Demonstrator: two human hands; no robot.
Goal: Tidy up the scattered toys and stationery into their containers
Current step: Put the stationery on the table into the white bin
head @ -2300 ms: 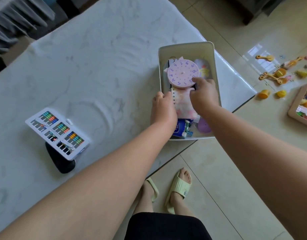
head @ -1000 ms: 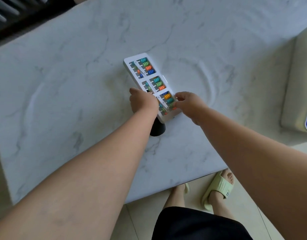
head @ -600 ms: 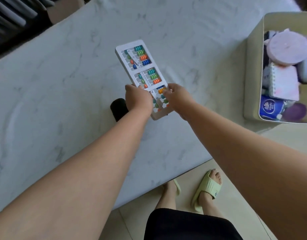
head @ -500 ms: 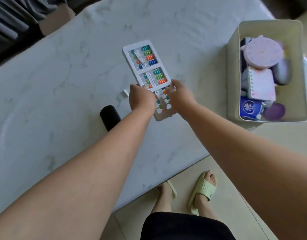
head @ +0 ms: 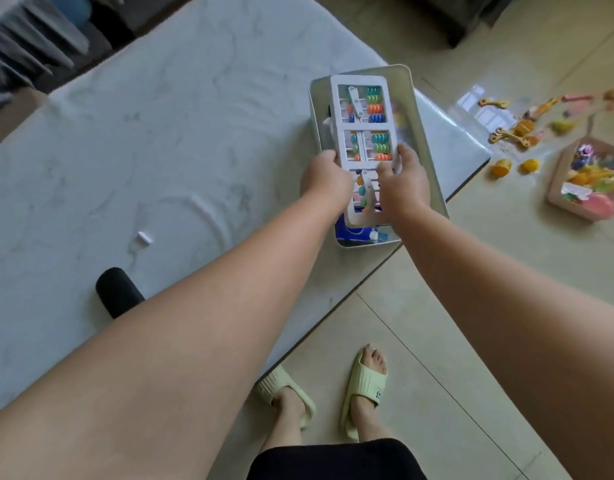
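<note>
A white abacus board [head: 362, 124] with coloured beads lies lengthwise over the pale storage bin [head: 433, 174] at the table's right corner. My left hand [head: 324, 180] grips its left edge and my right hand [head: 402, 183] grips its right edge, both near the board's near half. The board hides most of the bin's contents; only a blue packet [head: 350, 232] shows at the bin's near end.
A black cylinder [head: 118, 292] and a small white piece [head: 144, 237] lie on the marble table [head: 160, 133]. On the floor to the right are scattered yellow and orange toys [head: 516, 129] and a wooden box [head: 589, 178] of toys. My feet in green slippers stand below the table edge.
Both hands carried the abacus board from the middle of the table to the right; it is now over the bin. The black cylinder and the small white piece stayed on the table.
</note>
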